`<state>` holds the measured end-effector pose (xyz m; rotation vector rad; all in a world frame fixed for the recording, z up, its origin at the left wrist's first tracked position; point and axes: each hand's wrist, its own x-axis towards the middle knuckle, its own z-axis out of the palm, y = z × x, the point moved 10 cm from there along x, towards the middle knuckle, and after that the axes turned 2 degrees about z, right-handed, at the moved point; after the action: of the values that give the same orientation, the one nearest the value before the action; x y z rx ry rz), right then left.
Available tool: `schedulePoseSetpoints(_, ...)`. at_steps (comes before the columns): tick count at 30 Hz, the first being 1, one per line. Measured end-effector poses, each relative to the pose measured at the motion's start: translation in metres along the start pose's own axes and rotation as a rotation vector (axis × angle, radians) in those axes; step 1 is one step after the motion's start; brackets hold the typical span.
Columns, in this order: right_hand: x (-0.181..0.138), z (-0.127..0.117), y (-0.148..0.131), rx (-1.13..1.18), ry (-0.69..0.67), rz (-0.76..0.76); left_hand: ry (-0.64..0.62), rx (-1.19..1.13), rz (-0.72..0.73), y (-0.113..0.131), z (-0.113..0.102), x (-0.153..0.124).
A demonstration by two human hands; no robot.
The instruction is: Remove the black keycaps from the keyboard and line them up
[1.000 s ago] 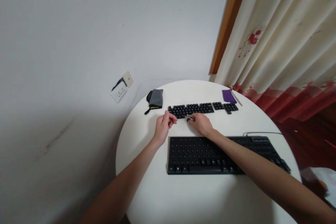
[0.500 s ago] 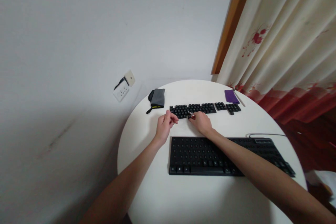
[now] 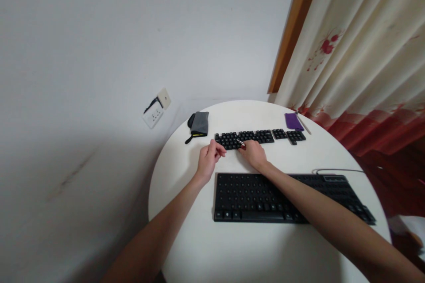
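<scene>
Loose black keycaps (image 3: 254, 136) lie in rows grouped like a keyboard's layout on the white round table (image 3: 195, 247). My right hand (image 3: 254, 154) is closed round a small shiny metal tool (image 3: 240, 142), its tip over the front keycaps; the tool's exact kind is too small to tell. Just to the left, my left hand (image 3: 209, 159) hovers by the keycaps' near left end, fingers loosely curled and apart, nothing visible in them. Nearer me lies a black keyboard (image 3: 252, 192), stripped of most of its keycaps; a few remain along the bottom rows. My right forearm crosses above it and hides part.
A grey cloth (image 3: 199, 123) lies over a black object at the back left. At the back right are a purple cloth (image 3: 294, 121) and a thin pale stick (image 3: 304, 124). The keyboard's cable (image 3: 338, 169) runs off right. Wall and curtain (image 3: 358, 53) border the table.
My right hand has shifted very slightly left, and the metal tool's tip with it. My left hand and the keyboard stay put.
</scene>
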<state>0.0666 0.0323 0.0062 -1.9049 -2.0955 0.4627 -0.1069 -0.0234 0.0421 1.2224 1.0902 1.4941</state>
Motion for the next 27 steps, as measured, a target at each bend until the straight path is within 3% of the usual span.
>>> schedulePoseSetpoints(10,-0.004,-0.015,-0.003,0.110,0.036,-0.016,0.017,0.008,-0.008,-0.002,-0.003,0.000)
schedulePoseSetpoints(15,-0.022,-0.061,0.000,0.307,0.119,-0.095,0.097,-0.001,0.020,0.001,-0.014,0.001)
schedulePoseSetpoints(18,-0.052,-0.095,0.007,0.561,0.212,-0.169,0.118,0.006,0.030,0.002,-0.017,0.001)
schedulePoseSetpoints(20,-0.075,-0.108,0.017,0.595,0.254,-0.152,0.111,0.014,0.028,0.002,-0.016,0.001)
schedulePoseSetpoints(23,-0.108,-0.098,0.031,0.662,0.154,-0.061,0.103,0.024,0.029,0.001,-0.014,0.000)
schedulePoseSetpoints(27,-0.142,-0.067,0.037,0.692,-0.013,-0.035,0.112,0.028,0.017,-0.002,-0.014,0.000)
